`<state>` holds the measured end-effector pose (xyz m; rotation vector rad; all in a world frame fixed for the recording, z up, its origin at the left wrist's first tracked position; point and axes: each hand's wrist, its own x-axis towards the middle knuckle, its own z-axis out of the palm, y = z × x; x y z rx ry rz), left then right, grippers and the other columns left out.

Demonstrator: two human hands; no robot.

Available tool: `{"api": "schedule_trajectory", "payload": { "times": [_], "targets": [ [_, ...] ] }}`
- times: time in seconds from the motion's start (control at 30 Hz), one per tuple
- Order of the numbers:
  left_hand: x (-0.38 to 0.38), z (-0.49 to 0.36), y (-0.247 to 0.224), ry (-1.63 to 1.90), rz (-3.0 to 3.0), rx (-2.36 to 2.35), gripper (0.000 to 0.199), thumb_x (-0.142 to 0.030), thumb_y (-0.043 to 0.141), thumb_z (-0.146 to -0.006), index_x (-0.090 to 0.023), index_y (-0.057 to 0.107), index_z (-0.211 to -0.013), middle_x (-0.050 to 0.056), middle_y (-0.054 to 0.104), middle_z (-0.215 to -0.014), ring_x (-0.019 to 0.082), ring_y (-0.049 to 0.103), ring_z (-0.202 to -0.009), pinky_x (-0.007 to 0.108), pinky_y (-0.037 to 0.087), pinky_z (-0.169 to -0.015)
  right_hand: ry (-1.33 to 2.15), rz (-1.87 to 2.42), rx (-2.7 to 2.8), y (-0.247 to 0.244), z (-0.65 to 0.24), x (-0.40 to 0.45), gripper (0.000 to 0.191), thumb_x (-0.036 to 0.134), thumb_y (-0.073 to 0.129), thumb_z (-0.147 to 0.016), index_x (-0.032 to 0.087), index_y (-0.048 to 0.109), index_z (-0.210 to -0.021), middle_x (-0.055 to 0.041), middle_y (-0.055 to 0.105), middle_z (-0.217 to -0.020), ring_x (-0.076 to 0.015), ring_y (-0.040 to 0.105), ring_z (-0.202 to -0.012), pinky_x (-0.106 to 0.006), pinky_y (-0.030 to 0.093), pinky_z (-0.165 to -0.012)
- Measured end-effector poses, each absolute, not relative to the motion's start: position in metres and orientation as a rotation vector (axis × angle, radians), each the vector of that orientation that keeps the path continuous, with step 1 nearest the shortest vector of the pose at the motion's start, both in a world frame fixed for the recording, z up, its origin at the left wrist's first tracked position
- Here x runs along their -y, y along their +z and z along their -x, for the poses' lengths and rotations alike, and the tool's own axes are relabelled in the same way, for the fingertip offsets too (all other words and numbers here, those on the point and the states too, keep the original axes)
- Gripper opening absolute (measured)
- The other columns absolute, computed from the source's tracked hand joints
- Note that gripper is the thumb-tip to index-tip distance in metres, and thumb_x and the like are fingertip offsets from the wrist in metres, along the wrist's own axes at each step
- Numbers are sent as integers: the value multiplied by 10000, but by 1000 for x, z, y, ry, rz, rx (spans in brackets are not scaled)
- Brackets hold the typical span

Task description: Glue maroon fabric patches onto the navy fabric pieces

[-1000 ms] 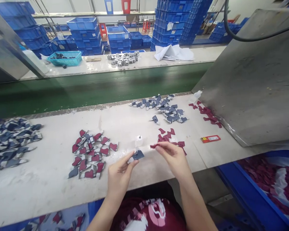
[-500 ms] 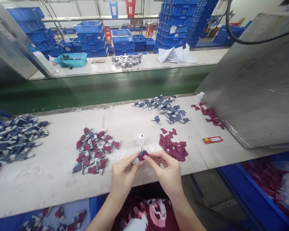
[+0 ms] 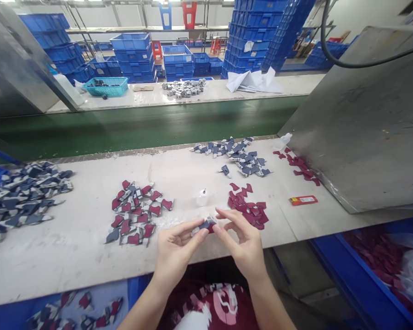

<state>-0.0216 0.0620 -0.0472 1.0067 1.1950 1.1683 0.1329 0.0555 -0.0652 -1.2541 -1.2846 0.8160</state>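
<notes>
Close to the table's near edge I hold a small plastic part (image 3: 206, 224) with grey, navy and maroon faces. My left hand (image 3: 175, 245) pinches its left end between thumb and fingers. My right hand (image 3: 242, 240) has its thumb against the maroon side at the right end, with the index finger raised just above. Fingers cover some of the part. Just right of my right hand lies a pile of loose maroon pieces (image 3: 249, 211). Left of my hands is a pile of grey parts with maroon faces (image 3: 137, 213). A small white bottle (image 3: 202, 197) stands beyond my hands.
Grey-and-navy parts lie at the back (image 3: 246, 156) and in a heap at far left (image 3: 24, 197). A red packet (image 3: 303, 200) sits near a slanted metal panel (image 3: 368, 123). Blue bins with parts (image 3: 358, 270) stand below the table edge. A green strip (image 3: 158, 123) runs behind.
The part has turned in my fingers, showing more navy and grey and less maroon. My right index finger has lifted and the right fingers have spread. The view has shifted slightly.
</notes>
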Motion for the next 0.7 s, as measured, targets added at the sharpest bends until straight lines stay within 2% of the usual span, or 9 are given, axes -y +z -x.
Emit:
{"api": "schedule_trajectory", "payload": {
  "times": [0.07,0.13,0.37,0.57,0.7],
  "targets": [
    [-60,22,-44,1143,-1007,-1169,318,-334,876,-691,-172,825,-960,81,808,-943,303,785,-877,360,676,-823,1075,1120,1261,-67,-138,-57,201,341,715,-867,232,784,-1021,-67,724,-919,-189,692,-807,-289,590,-649],
    [-58,21,-42,1140,-1004,-1155,327,-330,879,-692,-175,823,-974,83,808,-959,299,785,-882,347,678,-810,1155,1043,1223,-67,-139,-57,160,344,706,-878,228,794,-945,-55,714,-855,-182,687,-782,-283,590,-648],
    [-54,15,-52,1188,-1065,-1218,421,-451,863,-694,-156,818,-992,104,805,-973,310,785,-874,361,681,-796,1005,1095,1143,-65,-127,-53,159,342,688,-882,229,792,-921,-49,708,-819,-177,670,-765,-281,581,-661],
    [-48,11,-58,1284,-1130,-1238,344,-389,844,-737,-182,818,-1010,77,807,-965,277,793,-817,310,687,-742,924,1129,1085,-64,-119,-53,186,366,664,-896,225,784,-879,-32,670,-770,-158,645,-715,-252,557,-623],
    [-49,9,-59,1346,-1161,-1242,300,-333,835,-760,-191,815,-1023,61,811,-946,257,794,-798,272,681,-727,967,1083,1101,-68,-119,-55,170,369,687,-895,249,784,-966,-41,699,-857,-174,674,-805,-264,572,-703]
  ]
}}
